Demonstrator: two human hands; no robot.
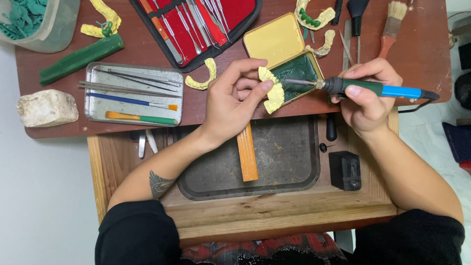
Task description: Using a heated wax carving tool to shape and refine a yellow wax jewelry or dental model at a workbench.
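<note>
Nearest the person, below the open yellow hinged tin (279,44) taken as landmark, a dark metal tray (289,162) sits sunk in a pale wooden drawer frame (274,211), with an orange wooden stick (248,152) lying on it and a small black box (345,170) at its right.

Just left of the tin's green-filled half, the left hand (233,100) has its grip closed, thumb and fingers pinching a pale yellow arch-shaped dental cast (272,91); the cast is held in the air at the tin's lower left corner.

Right of the tin, the right hand (365,95) has its grip wrapped around a green and blue electric wax tool (378,89), whose metal tip reaches over the green wax in the tin, close to the cast.

Further left of the tin on the reddish brown tabletop (211,108) lies a flat grey metal tray (132,94) with brushes, and beyond it a green wax bar (81,58). Left above the tin lies a red-lined case of steel instruments (196,24); right of the tin, a wooden-handled brush (391,27).
</note>
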